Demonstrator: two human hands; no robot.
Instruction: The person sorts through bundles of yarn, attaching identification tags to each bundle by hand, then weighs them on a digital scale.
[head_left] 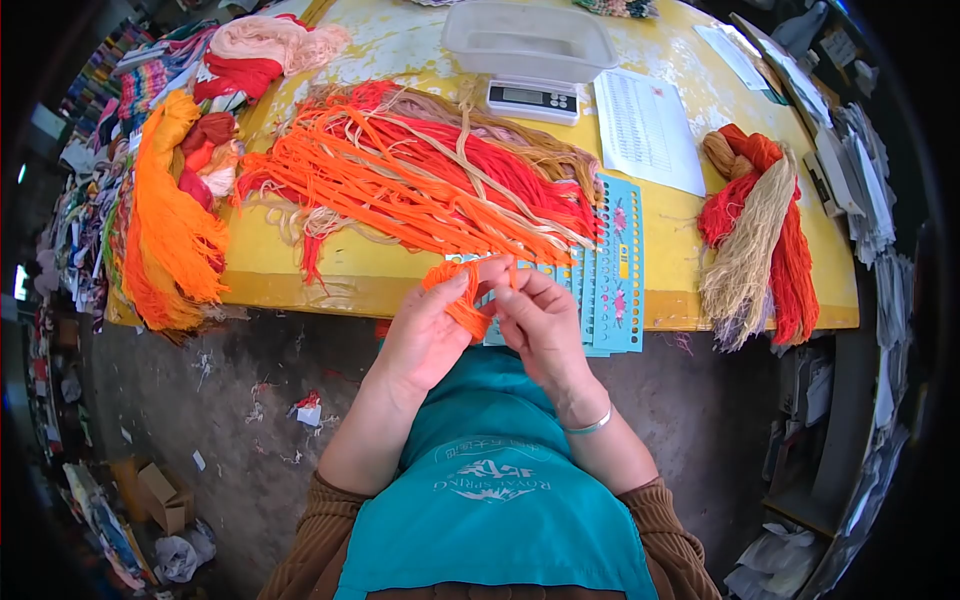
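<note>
At the left of the frame, a bright orange skein point(165, 210) hangs over the edge of the yellow table point(670, 230), and orange, red and beige strands point(400, 180) spread across the upper middle. Now centre: the left hand point(420, 335) has the looped orange thread point(468, 312) cradled in its fingers, just off the table's near edge. Beside it the right hand point(545, 325) is narrow, fingertips pinching that thread. Looks like fine handling of a small bundle; any next move calls for loops kept together, clear of the punched blue cards point(625, 290) just beyond.
</note>
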